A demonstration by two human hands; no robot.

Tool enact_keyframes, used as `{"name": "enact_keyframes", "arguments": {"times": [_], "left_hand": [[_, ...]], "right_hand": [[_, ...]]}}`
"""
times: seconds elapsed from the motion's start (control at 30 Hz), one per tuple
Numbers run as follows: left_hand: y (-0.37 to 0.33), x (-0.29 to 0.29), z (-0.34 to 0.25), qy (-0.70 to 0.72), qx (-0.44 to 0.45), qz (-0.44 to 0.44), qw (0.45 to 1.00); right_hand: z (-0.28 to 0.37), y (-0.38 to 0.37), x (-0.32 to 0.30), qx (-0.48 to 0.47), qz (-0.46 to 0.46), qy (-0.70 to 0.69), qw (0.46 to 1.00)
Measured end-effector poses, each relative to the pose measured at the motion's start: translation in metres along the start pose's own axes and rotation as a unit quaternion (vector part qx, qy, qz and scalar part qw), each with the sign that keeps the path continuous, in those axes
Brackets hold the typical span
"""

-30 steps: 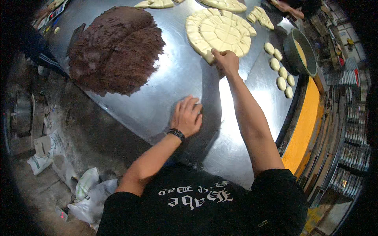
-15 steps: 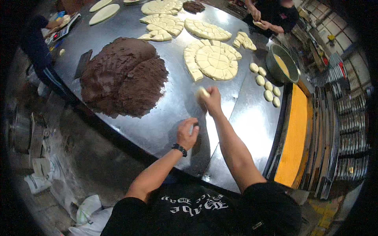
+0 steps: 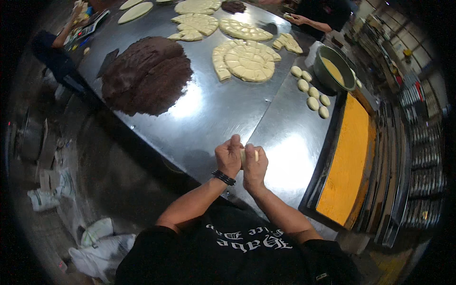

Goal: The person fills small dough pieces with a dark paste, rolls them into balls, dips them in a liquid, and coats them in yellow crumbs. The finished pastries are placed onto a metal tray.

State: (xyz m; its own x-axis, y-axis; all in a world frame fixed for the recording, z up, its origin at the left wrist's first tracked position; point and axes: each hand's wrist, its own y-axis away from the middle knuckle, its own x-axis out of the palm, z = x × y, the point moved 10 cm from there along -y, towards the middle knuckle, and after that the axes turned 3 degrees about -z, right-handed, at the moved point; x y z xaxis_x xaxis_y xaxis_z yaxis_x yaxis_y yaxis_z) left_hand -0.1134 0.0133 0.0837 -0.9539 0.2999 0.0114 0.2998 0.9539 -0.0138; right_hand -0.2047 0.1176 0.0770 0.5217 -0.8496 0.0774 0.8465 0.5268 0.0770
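Observation:
A small pale dough piece (image 3: 243,155) sits pinched between my two hands over the near edge of the steel table (image 3: 213,114). My left hand (image 3: 228,156), with a black wristband, presses it from the left. My right hand (image 3: 255,165) cups it from the right. Farther out on the table lies a round slab of cut dough (image 3: 244,60) scored into squares. A large mound of dark brown paste (image 3: 147,73) spreads to the left of that slab.
Several shaped dough balls (image 3: 311,92) lie beside a green bowl of yellow liquid (image 3: 334,70). An orange-lined tray (image 3: 346,159) runs along the right. More cut dough slabs (image 3: 197,23) lie at the far end, where other people stand. White bags (image 3: 97,247) lie on the floor.
My right hand pulled a piece off the cut slab and drew it back toward me. My left hand lifted off the table and joined it on the piece.

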Motion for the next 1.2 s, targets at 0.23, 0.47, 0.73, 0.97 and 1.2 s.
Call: {"name": "enact_keyframes", "arguments": {"times": [0.23, 0.47, 0.73, 0.97, 1.2], "left_hand": [[-0.034, -0.055, 0.061, 0.302, -0.231, -0.036, 0.924], [-0.059, -0.136, 0.12, 0.364, -0.285, 0.039, 0.886], [-0.063, -0.212, 0.134, 0.553, -0.362, -0.105, 0.743], [-0.135, -0.211, 0.103, 0.466, -0.264, -0.018, 0.844], [-0.11, -0.089, 0.098, 0.428, -0.307, 0.098, 0.844]], "right_hand": [[0.031, -0.024, 0.094, -0.156, 0.229, 0.169, 0.946], [-0.03, -0.065, 0.252, -0.083, 0.518, 0.37, 0.766], [-0.056, -0.102, 0.335, -0.468, 0.389, 0.449, 0.655], [-0.101, -0.106, 0.353, -0.418, 0.452, 0.576, 0.538], [0.018, -0.086, 0.197, -0.068, 0.393, 0.158, 0.903]]}}
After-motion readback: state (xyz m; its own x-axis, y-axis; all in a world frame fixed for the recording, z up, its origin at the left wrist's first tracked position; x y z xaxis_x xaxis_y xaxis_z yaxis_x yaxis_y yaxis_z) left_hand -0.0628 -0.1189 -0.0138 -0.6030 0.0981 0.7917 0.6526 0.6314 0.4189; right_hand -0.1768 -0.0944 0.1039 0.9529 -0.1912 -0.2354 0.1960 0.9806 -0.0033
